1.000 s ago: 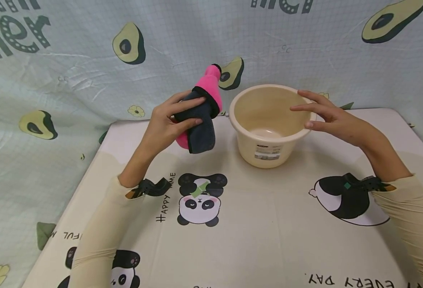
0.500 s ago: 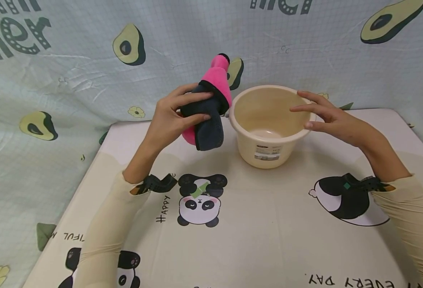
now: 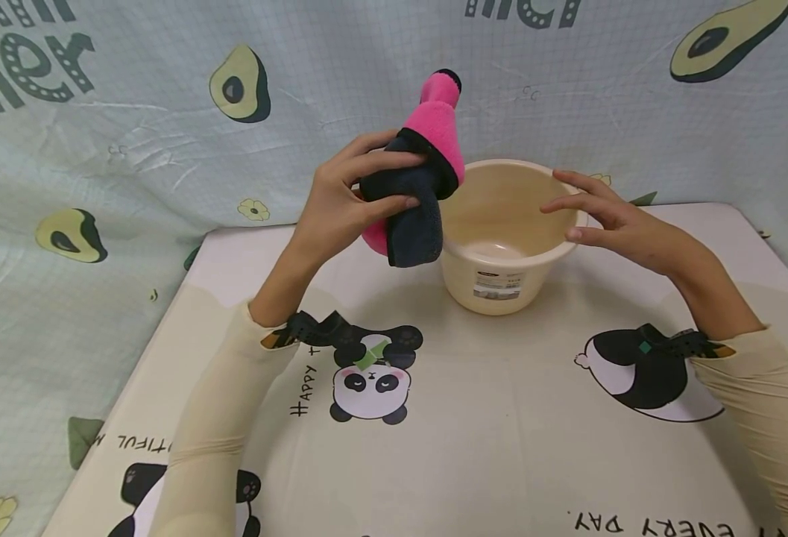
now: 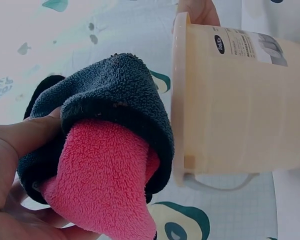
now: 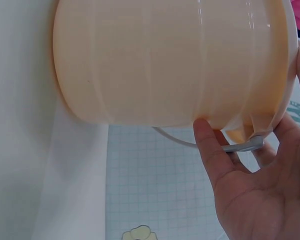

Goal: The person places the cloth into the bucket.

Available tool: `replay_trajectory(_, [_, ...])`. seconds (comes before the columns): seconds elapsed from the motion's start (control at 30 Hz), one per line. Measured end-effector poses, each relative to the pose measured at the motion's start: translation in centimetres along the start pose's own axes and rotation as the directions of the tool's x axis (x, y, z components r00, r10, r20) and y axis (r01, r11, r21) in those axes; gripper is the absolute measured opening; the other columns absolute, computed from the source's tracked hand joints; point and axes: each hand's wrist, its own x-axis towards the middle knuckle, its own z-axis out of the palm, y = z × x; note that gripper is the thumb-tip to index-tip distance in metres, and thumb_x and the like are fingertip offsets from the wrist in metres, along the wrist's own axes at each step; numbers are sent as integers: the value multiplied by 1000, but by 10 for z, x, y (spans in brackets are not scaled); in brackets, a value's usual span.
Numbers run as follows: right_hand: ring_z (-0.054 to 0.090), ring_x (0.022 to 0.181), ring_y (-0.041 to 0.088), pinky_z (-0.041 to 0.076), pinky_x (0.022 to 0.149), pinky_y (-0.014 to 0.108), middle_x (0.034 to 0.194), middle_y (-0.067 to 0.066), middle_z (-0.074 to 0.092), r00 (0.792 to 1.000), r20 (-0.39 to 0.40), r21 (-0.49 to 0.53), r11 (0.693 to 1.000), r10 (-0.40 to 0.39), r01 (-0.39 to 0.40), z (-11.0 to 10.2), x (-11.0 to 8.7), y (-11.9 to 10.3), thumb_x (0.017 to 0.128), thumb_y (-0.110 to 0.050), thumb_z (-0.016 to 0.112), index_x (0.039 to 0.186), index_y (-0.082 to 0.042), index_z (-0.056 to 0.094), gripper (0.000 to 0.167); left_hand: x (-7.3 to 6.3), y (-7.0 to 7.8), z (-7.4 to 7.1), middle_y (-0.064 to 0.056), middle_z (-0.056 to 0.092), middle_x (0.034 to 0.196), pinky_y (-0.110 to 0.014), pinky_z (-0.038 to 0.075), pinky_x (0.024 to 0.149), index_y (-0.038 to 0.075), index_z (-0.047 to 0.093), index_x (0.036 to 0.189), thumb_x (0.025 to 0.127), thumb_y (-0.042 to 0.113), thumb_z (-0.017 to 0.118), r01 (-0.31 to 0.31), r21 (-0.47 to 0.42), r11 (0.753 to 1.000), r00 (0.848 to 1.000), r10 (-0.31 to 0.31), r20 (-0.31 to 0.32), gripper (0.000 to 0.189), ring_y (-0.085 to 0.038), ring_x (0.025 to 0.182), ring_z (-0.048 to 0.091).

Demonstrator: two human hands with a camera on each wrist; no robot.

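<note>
left hand (image 3: 347, 192) pinches pink-navy cloth (image 3: 420, 179) aloft beside bucket (image 3: 534, 276) | right hand (image 3: 625, 224) grips its rim (image 3: 501, 261) (bucket sits on tabletop (image 3: 474, 418)) | I'd hold bucket steady, keep cloth clear of rim

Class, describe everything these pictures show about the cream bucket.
The bucket is round, cream and plastic-looking, narrowing toward its base, with a thick rim, a printed label on its near side and a thin grey handle hanging on its far side. It stands upright on the table, the right hand touching its rim. A held cloth partly hides its rim.
</note>
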Motion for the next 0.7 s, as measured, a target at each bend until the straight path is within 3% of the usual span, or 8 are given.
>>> replay_trajectory(0.27, [0,154,15,7,116,66,167,-11,11,1000,-2,3,1000,-2,2,0,0,1,101,-9,59,140,-9,58,39,10,2,8,-12,61,134,-34,53,100,0,75,115,80,-1,85,-12,-13,1000,1000,12,2,36,-15,127,54])
replay_trajectory(0.7, [3,153,11,7,115,72,167,-11,12,1000,-3,5,1000,2,-2,-1,1,1,101,-10,59,133,-7,61,32,33,1,28,-20,63,120,-35,49,102,-3,76,106,78,-1,86,-171,-51,984,984,168,-58,30,-16,117,57])
